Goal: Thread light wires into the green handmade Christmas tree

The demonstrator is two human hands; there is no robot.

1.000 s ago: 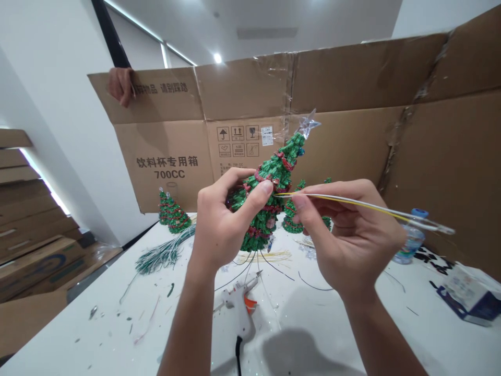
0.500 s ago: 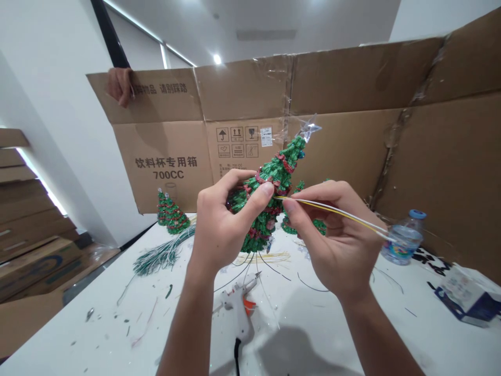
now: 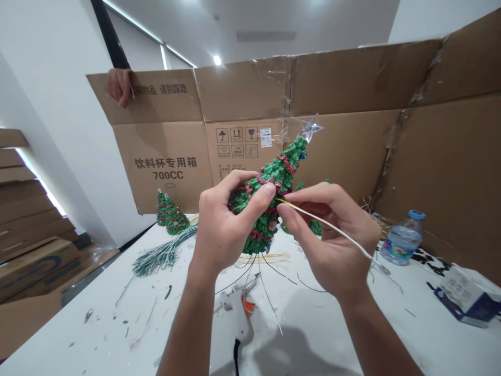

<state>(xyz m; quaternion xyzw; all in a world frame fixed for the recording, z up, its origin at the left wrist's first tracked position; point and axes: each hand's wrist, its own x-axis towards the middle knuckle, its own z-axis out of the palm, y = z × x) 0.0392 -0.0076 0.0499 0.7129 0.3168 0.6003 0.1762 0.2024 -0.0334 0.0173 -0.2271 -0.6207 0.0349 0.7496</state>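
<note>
Tilted to the right above the table is a small green Christmas tree (image 3: 287,166) with red garland and a clear star (image 3: 311,128) on its tip. My left hand (image 3: 229,224) is wrapped round its left side, thumb pressed on the front. Between the thumb and fingers of my right hand (image 3: 329,235) is a pair of thin wires (image 3: 336,230), one white and one yellow, whose near end meets the tree beside my left thumb. Whether that end goes into the branches is hidden. Several wires hang from the tree's base.
A glue gun (image 3: 238,308) lies below the tree. Green wires (image 3: 160,256) and small trees (image 3: 172,214) are at left. At right stand a water bottle (image 3: 403,240) and a blue-white box (image 3: 469,297). A cardboard wall (image 3: 340,83) closes the back; another person's hand (image 3: 119,86) grips it.
My right hand has moved slightly left, closer to the tree. The wires' free end has swung downward, and the tree has shifted slightly right.
</note>
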